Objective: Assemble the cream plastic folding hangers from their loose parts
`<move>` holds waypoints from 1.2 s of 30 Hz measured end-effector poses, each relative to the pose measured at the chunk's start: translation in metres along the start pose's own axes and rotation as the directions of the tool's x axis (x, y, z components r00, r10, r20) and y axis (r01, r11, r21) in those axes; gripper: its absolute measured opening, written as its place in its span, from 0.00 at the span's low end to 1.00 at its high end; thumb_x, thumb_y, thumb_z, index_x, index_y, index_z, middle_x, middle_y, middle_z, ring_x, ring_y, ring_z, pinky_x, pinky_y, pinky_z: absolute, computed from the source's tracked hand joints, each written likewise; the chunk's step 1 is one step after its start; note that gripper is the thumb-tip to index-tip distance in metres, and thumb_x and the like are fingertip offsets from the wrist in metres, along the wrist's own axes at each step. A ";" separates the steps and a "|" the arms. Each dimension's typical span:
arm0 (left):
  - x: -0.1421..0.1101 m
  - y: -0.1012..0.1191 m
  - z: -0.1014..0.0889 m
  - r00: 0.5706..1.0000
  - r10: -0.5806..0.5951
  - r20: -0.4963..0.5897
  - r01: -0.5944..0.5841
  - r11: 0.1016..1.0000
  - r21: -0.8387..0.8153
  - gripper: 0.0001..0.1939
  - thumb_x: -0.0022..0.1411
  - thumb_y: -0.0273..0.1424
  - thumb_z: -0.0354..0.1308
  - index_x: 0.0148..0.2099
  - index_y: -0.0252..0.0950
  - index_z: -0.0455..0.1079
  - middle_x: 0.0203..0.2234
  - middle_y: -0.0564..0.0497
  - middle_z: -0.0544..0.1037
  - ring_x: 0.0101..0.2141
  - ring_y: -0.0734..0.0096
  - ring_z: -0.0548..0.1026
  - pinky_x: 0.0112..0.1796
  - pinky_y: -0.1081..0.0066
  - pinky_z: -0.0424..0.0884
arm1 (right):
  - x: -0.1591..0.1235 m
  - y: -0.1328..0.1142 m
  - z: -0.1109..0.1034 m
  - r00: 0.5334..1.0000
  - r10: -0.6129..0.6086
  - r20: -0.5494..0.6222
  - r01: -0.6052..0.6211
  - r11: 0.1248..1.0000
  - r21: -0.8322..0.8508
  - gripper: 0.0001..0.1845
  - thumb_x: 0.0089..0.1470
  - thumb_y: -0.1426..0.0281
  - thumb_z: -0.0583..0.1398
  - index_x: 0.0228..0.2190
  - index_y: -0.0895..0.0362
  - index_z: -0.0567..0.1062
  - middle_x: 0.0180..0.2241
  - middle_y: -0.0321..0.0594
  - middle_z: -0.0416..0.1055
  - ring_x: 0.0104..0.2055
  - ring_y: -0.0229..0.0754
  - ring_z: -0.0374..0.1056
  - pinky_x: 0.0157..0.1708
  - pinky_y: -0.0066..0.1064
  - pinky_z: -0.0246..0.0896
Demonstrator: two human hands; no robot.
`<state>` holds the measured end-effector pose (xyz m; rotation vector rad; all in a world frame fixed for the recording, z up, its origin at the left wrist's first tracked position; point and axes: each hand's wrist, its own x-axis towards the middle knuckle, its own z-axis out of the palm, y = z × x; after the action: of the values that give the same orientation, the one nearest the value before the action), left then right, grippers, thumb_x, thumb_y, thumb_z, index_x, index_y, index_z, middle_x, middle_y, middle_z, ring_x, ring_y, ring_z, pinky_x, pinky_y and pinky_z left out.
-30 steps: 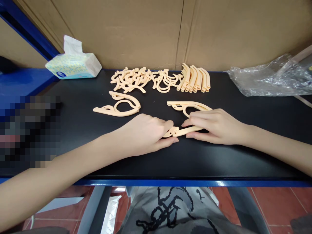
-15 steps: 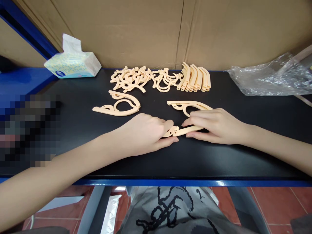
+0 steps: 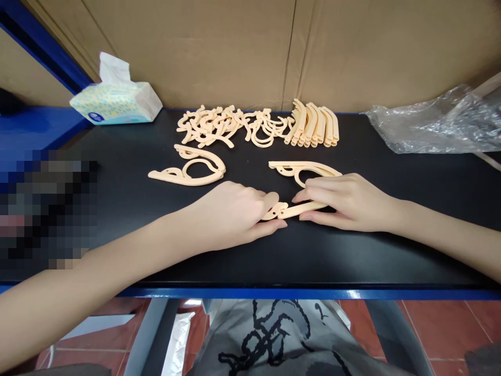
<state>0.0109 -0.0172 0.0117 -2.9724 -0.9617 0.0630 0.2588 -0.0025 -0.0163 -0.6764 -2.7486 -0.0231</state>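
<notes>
Both my hands rest on the black tabletop (image 3: 352,261) and meet at a cream plastic hanger piece (image 3: 291,210) lying flat. My left hand (image 3: 235,214) pinches its left end between thumb and fingers. My right hand (image 3: 346,201) is closed over its right end, fingers pressed along the bar. Just behind my right hand lies another cream curved hanger piece (image 3: 301,169), partly hidden by my fingers. A joined cream hanger (image 3: 190,169) lies to the left, apart from both hands.
Along the back edge sit a pile of loose cream hook pieces (image 3: 227,127) and a row of stacked curved arms (image 3: 315,125). A tissue pack (image 3: 115,99) stands back left, crumpled clear plastic (image 3: 434,125) back right. Cardboard lines the wall behind.
</notes>
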 end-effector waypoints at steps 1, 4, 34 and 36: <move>0.000 0.000 0.000 1.000 -0.002 0.003 0.002 1.000 -0.001 0.17 0.69 0.42 0.50 0.32 0.35 0.63 0.24 0.53 0.75 0.22 0.69 0.73 0.22 0.71 0.50 | 0.000 0.000 0.000 1.000 0.001 0.001 -0.001 1.000 0.001 0.14 0.65 0.60 0.53 0.41 0.56 0.72 0.34 0.38 0.74 0.33 0.37 0.71 0.24 0.26 0.53; 0.000 0.000 0.000 1.000 -0.003 0.009 0.003 1.000 -0.002 0.17 0.69 0.42 0.50 0.32 0.35 0.63 0.24 0.53 0.75 0.22 0.70 0.73 0.22 0.71 0.50 | 0.000 0.000 0.000 1.000 0.003 -0.004 -0.003 1.000 0.001 0.14 0.65 0.60 0.53 0.40 0.56 0.72 0.34 0.38 0.75 0.34 0.37 0.71 0.24 0.26 0.53; 0.000 0.000 0.002 1.000 -0.001 -0.022 0.001 1.000 0.000 0.16 0.69 0.42 0.51 0.32 0.36 0.62 0.24 0.53 0.75 0.22 0.68 0.73 0.21 0.71 0.47 | 0.000 0.001 0.001 1.000 -0.014 -0.010 0.014 1.000 -0.018 0.17 0.65 0.59 0.52 0.41 0.59 0.73 0.37 0.42 0.76 0.35 0.39 0.73 0.22 0.28 0.54; 0.000 0.001 0.001 1.000 -0.002 -0.018 0.002 1.000 -0.005 0.16 0.69 0.42 0.51 0.32 0.36 0.62 0.24 0.53 0.75 0.22 0.68 0.73 0.22 0.71 0.47 | 0.000 0.001 0.001 1.000 -0.014 -0.013 0.014 1.000 -0.019 0.17 0.65 0.59 0.52 0.41 0.59 0.73 0.37 0.42 0.76 0.35 0.39 0.73 0.23 0.28 0.55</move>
<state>0.0110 -0.0176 0.0102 -2.9710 -0.9646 0.0339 0.2594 -0.0016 -0.0171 -0.6598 -2.7444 -0.0567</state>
